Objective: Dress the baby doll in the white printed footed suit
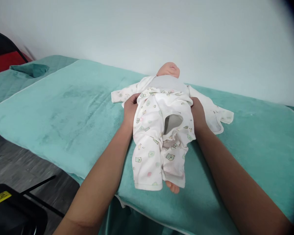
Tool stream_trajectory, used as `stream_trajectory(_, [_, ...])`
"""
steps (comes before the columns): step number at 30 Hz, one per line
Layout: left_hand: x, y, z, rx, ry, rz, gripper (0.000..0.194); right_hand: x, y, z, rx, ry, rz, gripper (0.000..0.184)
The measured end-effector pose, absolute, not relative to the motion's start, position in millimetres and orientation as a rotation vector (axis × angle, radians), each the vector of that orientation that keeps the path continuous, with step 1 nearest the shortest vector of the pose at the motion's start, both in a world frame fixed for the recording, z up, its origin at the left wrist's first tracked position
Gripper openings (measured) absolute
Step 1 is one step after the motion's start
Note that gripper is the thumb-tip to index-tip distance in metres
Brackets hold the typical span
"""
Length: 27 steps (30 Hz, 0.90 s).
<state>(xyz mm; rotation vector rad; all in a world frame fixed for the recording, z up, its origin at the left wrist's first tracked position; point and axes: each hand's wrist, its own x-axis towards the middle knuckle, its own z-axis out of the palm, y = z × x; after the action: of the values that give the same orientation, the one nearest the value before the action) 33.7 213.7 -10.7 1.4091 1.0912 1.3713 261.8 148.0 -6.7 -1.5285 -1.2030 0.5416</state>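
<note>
A baby doll [170, 69] lies on its back on a teal towel [71, 111], head towards the wall. It wears white printed trousers [153, 147] and lies on an open white printed top [217, 114]. My left hand [130, 107] grips the trousers' waistband at the doll's left-side hip as seen here. My right hand [198, 112] grips the waistband on the other side. Both hands' fingers curl into the cloth. One bare doll foot [173, 187] sticks out of a trouser leg.
The towel covers a table against a white wall. A folded teal cloth [30, 69] lies at the far left. A black and red chair [2, 54] stands behind it. A black object with a yellow label [5, 204] sits on the grey floor at lower left.
</note>
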Motion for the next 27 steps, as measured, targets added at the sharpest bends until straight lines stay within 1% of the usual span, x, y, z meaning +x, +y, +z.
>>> stream_trajectory(3, [31.5, 217.4, -8.5, 1.378, 1.048, 1.362, 0.021, 258.1, 146.5, -2.6, -1.579, -1.191, 0.457, 0.025])
stream_trajectory(8, [30.5, 218.4, -7.7, 1.349, 0.969, 1.305, 0.027, 257.6, 149.0, -3.3, -1.574, -1.191, 0.433, 0.021])
stream_trajectory(12, [30.3, 218.5, -2.3, 1.376, 0.899, 1.248, 0.03, 262.7, 151.3, -10.1, -1.424, -1.085, 0.36, 0.02])
stream_trajectory(15, [30.2, 222.5, 2.9, 1.44, 0.871, 1.203, 0.026, 269.4, 151.2, -11.6, -1.311, -1.111, 0.425, 0.016])
stream_trajectory(19, [29.7, 226.1, 10.2, 1.579, 0.854, 1.142, 0.021, 281.5, 151.2, -7.3, -1.291, -1.239, 0.542, 0.016])
stream_trajectory(22, [31.9, 223.3, 15.3, 1.777, 0.884, 1.199, 0.016, 289.6, 153.6, -1.0, -1.278, -1.376, 0.615, 0.015])
stream_trajectory(23, [33.4, 221.9, 16.4, 1.833, 0.901, 1.244, 0.018, 291.6, 155.0, 1.3, -1.275, -1.429, 0.632, 0.014])
stream_trajectory(25, [36.6, 219.7, 17.5, 1.892, 0.943, 1.317, 0.03, 294.2, 158.3, 5.7, -1.262, -1.537, 0.635, 0.011])
stream_trajectory(26, [37.9, 219.0, 17.7, 1.899, 0.966, 1.327, 0.033, 294.7, 160.0, 7.5, -1.254, -1.587, 0.62, 0.009])
stream_trajectory(27, [38.9, 218.6, 17.9, 1.9, 0.984, 1.313, 0.032, 294.6, 161.4, 8.8, -1.245, -1.626, 0.595, 0.008])
